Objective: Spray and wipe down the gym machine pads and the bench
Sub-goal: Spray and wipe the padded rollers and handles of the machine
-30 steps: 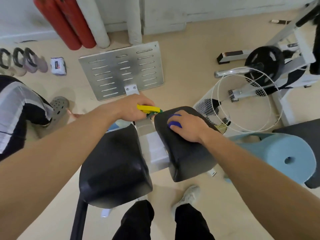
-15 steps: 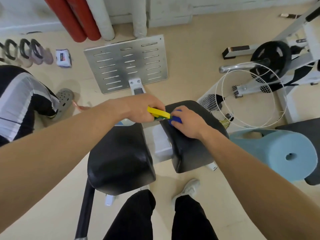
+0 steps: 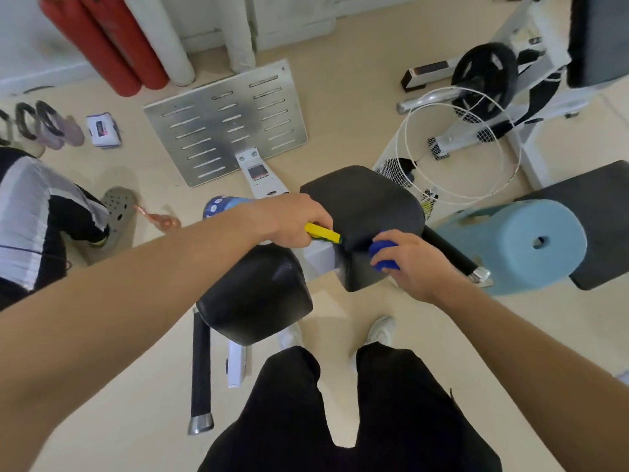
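Note:
Two black padded machine pads stand below me: the left pad and the right pad. My left hand grips a spray bottle; its yellow and green nozzle points at the right pad's near left side, and the blue bottle body shows behind my wrist. My right hand holds a bunched blue cloth against the near edge of the right pad.
A perforated metal footplate lies ahead. A white wire basket and a light blue foam roller sit to the right, beside a dark bench pad. Another person's leg and grey clog are at left. Black handles flank the pads.
My right hand has slid the blue cloth from the top of the right pad down to its near edge. The spray nozzle stays close to that pad. My view has shifted.

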Motion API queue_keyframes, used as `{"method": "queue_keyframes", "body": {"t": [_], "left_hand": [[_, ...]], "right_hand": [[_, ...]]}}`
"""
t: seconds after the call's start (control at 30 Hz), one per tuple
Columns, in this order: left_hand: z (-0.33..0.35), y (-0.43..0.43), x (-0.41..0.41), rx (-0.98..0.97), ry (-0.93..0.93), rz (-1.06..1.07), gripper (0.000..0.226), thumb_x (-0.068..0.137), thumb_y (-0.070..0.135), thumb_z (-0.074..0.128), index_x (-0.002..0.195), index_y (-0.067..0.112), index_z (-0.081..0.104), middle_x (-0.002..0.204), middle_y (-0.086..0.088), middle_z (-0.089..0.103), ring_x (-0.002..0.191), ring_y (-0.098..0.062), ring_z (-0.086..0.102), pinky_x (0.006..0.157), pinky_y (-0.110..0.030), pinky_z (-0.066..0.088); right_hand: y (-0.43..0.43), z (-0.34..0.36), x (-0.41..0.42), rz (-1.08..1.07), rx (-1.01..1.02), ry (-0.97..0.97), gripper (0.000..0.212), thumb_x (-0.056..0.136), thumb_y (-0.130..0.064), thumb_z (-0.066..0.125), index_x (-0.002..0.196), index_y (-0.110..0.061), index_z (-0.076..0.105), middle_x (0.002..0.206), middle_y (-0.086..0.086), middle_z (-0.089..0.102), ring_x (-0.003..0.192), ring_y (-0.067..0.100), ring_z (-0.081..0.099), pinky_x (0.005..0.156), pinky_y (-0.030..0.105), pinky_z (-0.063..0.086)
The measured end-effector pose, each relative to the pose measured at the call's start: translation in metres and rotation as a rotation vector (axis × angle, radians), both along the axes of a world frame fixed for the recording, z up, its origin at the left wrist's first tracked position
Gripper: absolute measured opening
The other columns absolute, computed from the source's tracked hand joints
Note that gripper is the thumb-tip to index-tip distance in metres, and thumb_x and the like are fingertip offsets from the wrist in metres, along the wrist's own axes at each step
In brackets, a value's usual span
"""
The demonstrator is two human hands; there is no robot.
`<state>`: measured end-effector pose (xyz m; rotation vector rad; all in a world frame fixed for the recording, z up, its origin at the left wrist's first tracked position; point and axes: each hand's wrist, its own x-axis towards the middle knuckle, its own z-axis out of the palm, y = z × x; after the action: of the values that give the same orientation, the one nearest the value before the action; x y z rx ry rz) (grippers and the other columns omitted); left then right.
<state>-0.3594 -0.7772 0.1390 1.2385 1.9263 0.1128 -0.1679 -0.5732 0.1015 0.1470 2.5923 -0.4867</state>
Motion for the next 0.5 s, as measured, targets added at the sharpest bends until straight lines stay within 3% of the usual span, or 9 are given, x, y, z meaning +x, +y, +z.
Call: {"method": "queue_keyframes", "body": {"t": [0.1,0.2,0.3,0.43,0.5], "left_hand": [[-0.003,-0.004,0.013,-0.006,0.047,-0.021,0.035,0.077,0.012,0.057,0.103,0.033,0.066,0.093,0.006,0.065,0.088,-0.023,0.061,0.081,-0.048,0.055],[0.0,-0.003,0.023,-0.021,0.086,-0.045,0.022,0.079,0.01,0.058,0.087,0.031,0.058,0.083,0.004,0.059,0.081,-0.023,0.058,0.076,-0.048,0.055],[-0.002,-0.002,0.028,-0.042,0.161,-0.077,0.027,0.079,0.011,0.059,0.072,0.032,0.044,0.077,0.006,0.053,0.074,-0.02,0.055,0.062,-0.039,0.048],[-0.009,-0.009,0.024,-0.009,0.204,-0.024,0.021,0.083,0.015,0.062,0.084,0.03,0.047,0.079,0.005,0.052,0.075,-0.017,0.051,0.06,-0.028,0.036],[-0.013,-0.017,0.017,0.055,0.174,0.037,0.023,0.086,0.018,0.064,0.087,0.032,0.046,0.076,0.011,0.047,0.079,-0.016,0.05,0.065,-0.027,0.036]], "right_hand": [[0.003,0.008,0.02,-0.13,0.049,-0.002,0.027,0.096,-0.02,0.064,0.121,-0.028,0.069,0.145,-0.006,0.044,0.125,0.021,0.051,0.1,0.036,0.046],[0.003,0.01,0.029,-0.269,-0.009,0.069,0.027,0.096,-0.02,0.064,0.121,-0.025,0.07,0.143,-0.004,0.047,0.125,0.019,0.051,0.099,0.027,0.04],[-0.009,0.011,0.027,-0.373,-0.138,0.193,0.028,0.097,-0.021,0.063,0.124,-0.025,0.067,0.141,-0.005,0.048,0.124,0.017,0.051,0.101,0.025,0.038],[-0.046,0.01,0.01,-0.502,-0.178,0.444,0.045,0.101,-0.028,0.054,0.145,-0.024,0.044,0.149,-0.002,0.035,0.124,0.012,0.048,0.097,0.031,0.047],[-0.063,-0.002,0.0,-0.397,-0.112,0.415,0.053,0.103,-0.032,0.05,0.152,-0.025,0.031,0.158,0.001,0.025,0.134,0.015,0.038,0.103,0.031,0.042]]}}
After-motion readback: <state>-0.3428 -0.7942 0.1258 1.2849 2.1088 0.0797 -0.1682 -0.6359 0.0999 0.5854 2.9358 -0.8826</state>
